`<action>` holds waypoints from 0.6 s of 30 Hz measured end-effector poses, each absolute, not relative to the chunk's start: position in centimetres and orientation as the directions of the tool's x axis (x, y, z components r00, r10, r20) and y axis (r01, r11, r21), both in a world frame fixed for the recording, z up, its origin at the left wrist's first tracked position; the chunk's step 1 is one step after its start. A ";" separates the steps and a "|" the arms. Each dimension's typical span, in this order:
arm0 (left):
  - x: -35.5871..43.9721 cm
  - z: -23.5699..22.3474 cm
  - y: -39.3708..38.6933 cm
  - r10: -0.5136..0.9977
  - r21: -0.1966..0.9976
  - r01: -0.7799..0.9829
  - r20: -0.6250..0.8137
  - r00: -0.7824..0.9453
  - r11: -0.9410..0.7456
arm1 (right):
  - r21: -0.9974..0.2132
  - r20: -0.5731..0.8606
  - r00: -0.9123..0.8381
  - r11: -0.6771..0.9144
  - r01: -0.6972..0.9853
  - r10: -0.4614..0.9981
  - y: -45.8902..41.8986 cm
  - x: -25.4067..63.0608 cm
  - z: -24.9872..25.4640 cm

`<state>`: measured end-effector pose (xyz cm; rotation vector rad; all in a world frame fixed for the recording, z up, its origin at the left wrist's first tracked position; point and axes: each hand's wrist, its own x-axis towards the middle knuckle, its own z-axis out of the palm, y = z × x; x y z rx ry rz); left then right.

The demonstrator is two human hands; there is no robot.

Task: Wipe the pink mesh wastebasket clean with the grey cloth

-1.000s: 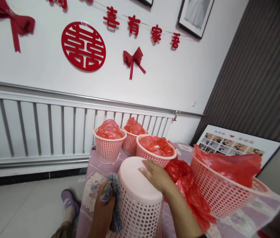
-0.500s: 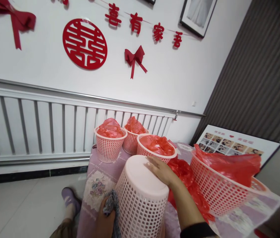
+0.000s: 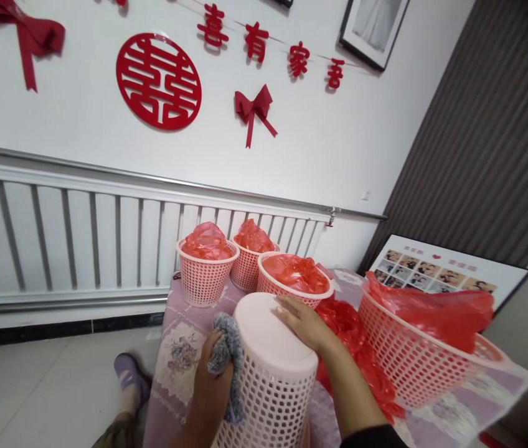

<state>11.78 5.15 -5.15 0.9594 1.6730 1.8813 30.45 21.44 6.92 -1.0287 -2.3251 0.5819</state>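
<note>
An upturned pink basket (image 3: pixel 273 392) stands on the purple tablecloth (image 3: pixel 177 373), bottom up, at six o'clock in the view. At its nine o'clock the left hand (image 3: pixel 210 389) has its fingers curled round a grey cloth (image 3: pixel 225 351), pressed to the basket's side. At one o'clock the right hand (image 3: pixel 304 322) lies flat and open on the basket's bottom, gripping nothing. Red plastic (image 3: pixel 367 367) lies heaped at three o'clock; beyond it stands a large basket (image 3: pixel 408 361). Two small baskets, one nearer (image 3: pixel 203 281) and one behind (image 3: pixel 244 271), stand towards eleven.

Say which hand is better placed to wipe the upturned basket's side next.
Likely the left hand: it grips the gray cloth at the side of the upturned basket, while the right hand lies on its base.
</note>
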 end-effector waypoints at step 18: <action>11.4 -7.3 2.6 0.753 0.999 -0.020 -0.051 -0.656 0.050 | -0.573 0.298 -0.571 0.622 0.534 0.765 21.4 30.4 7.1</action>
